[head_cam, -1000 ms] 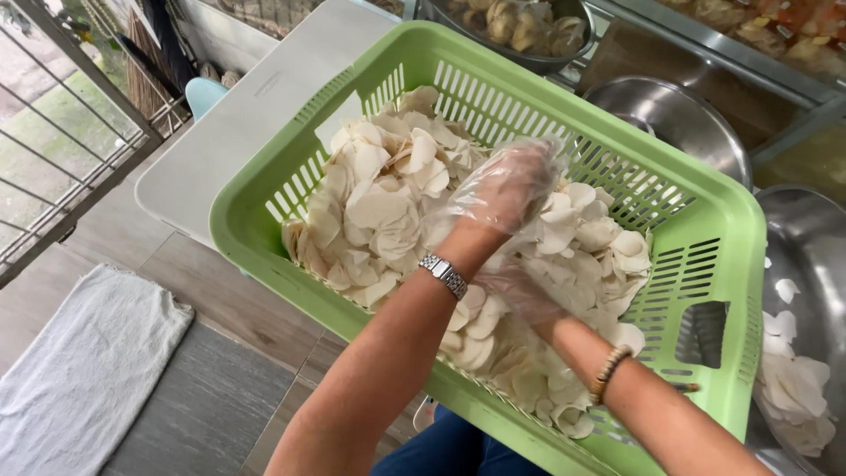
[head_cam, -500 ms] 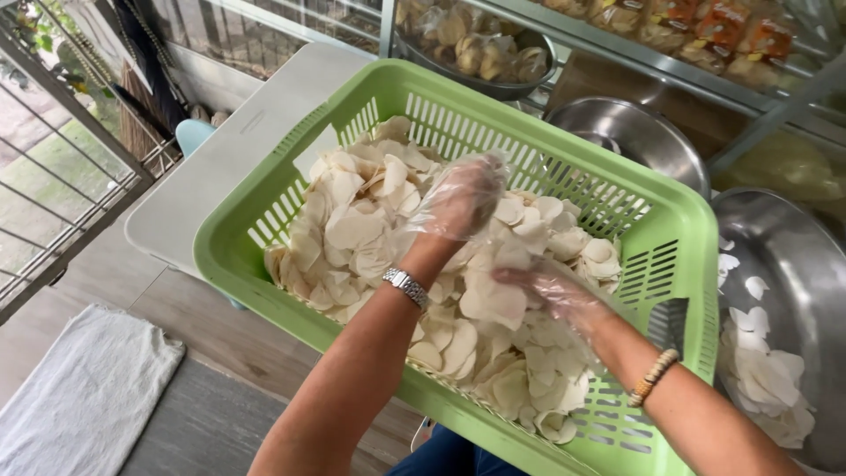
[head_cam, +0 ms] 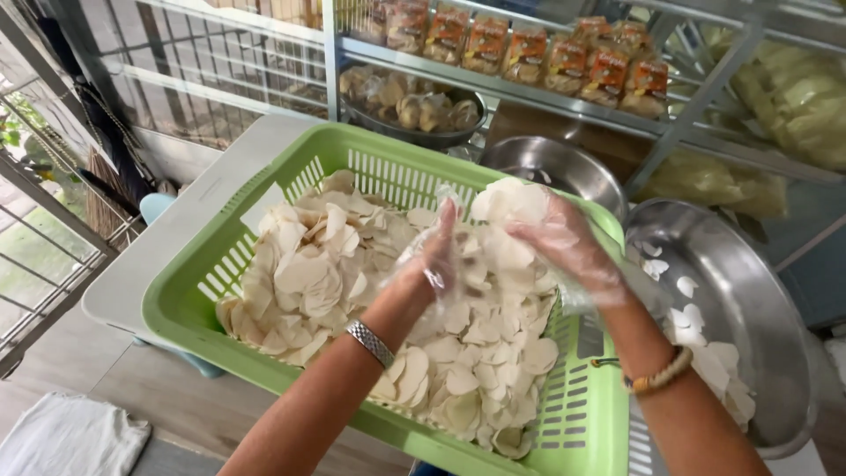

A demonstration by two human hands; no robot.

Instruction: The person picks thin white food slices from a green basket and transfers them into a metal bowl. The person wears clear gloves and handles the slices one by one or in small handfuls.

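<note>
Here both hands (head_cam: 502, 242) cup pale chips (head_cam: 511, 204) above the basket (head_cam: 189, 295).

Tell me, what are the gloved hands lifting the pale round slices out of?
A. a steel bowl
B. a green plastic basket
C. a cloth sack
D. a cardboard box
B: both hands, left hand and right hand, hold a bunch of slices just above the green plastic basket, which is full of them.
</note>
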